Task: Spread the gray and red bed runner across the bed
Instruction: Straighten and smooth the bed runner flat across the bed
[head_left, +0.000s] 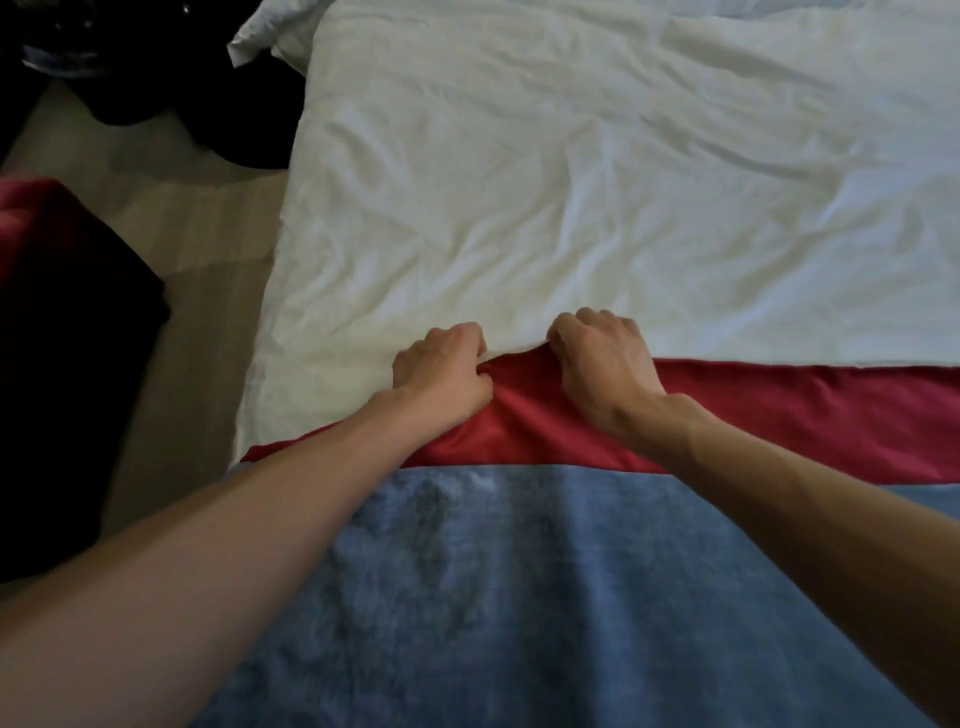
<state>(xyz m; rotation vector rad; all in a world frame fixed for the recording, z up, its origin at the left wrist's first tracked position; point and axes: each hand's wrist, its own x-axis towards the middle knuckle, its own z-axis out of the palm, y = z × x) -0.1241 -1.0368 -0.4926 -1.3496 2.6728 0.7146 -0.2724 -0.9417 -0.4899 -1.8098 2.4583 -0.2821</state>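
The bed runner (519, 571) lies across the near end of the bed (571, 182), a grey-blue plush panel closest to me and a red band along its far edge. The red band runs flat to the right, and bunches up in the middle and slants down at the left. My left hand (441, 374) grips the bunched red edge with curled fingers. My right hand (602, 358) grips the same edge a short way to the right. Both forearms reach over the grey panel.
The white duvet is wrinkled, with a pillow (275, 31) at the far left corner. Beige floor (197, 234) runs along the bed's left side. A dark red and black seat or bag (67, 338) stands at the left, with dark items (130, 62) beyond it.
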